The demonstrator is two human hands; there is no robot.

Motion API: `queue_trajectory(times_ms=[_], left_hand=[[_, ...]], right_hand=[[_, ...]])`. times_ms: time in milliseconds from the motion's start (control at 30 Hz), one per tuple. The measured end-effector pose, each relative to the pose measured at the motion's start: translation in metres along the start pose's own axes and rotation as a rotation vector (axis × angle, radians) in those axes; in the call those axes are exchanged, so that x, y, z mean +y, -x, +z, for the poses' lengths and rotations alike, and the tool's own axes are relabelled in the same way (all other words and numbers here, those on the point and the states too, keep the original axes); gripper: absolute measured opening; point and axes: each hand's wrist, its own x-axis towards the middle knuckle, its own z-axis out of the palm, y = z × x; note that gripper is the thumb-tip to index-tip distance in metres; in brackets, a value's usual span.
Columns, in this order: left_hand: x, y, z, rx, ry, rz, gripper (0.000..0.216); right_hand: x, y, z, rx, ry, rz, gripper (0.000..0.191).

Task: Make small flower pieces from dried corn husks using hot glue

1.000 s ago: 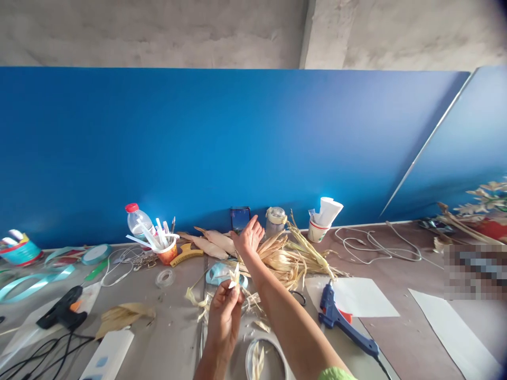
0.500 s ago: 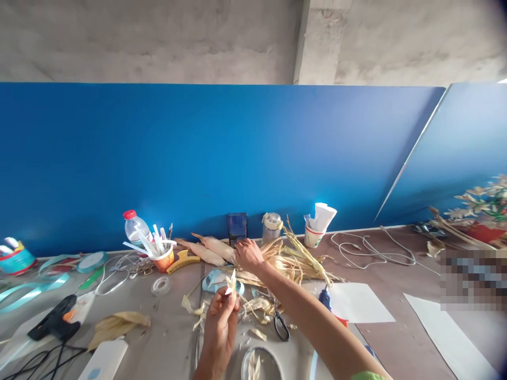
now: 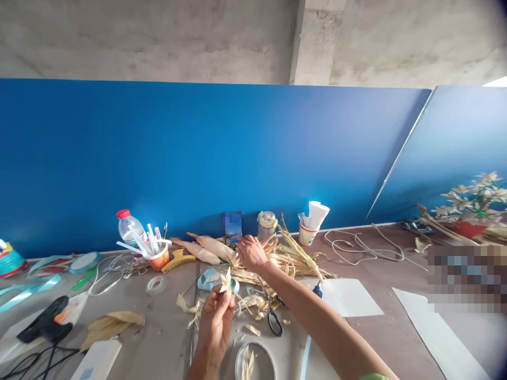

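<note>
My left hand (image 3: 215,322) is raised above the table, its fingers pinched on a small pale husk flower (image 3: 226,279). My right hand (image 3: 251,252) reaches across to the pile of dried corn husks (image 3: 289,256) at the back of the table, fingers curled down onto the husks. Whether it grips any husk is hidden. Black-handled scissors (image 3: 272,316) lie just under my right forearm. Whole husk-wrapped cobs (image 3: 206,248) lie left of that hand.
A blue partition (image 3: 222,153) backs the table. A cup of sticks (image 3: 155,253), a water bottle (image 3: 125,227), tape rolls (image 3: 155,285), a black glue gun (image 3: 43,324), a jar (image 3: 266,226), a paper cup (image 3: 309,229), white cable (image 3: 364,247), paper sheets (image 3: 348,296) and a round tin (image 3: 253,364) lie about.
My right hand dropped from open in the air onto the husk pile. The view shifted, so the blue glue gun is now mostly hidden behind my arm and the scissors show.
</note>
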Motion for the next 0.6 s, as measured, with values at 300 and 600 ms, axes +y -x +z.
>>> queue_trajectory(times_ms=[300, 600], left_hand=[[0.001, 0.000, -0.003, 0.003, 0.033, -0.037, 0.018], [-0.006, -0.002, -0.006, -0.006, 0.040, -0.018, 0.016]], right_hand=[[0.006, -0.031, -0.003, 0.025, 0.044, -0.006, 0.028], [0.006, -0.006, 0.000, 0.030, 0.037, -0.049, 0.025]])
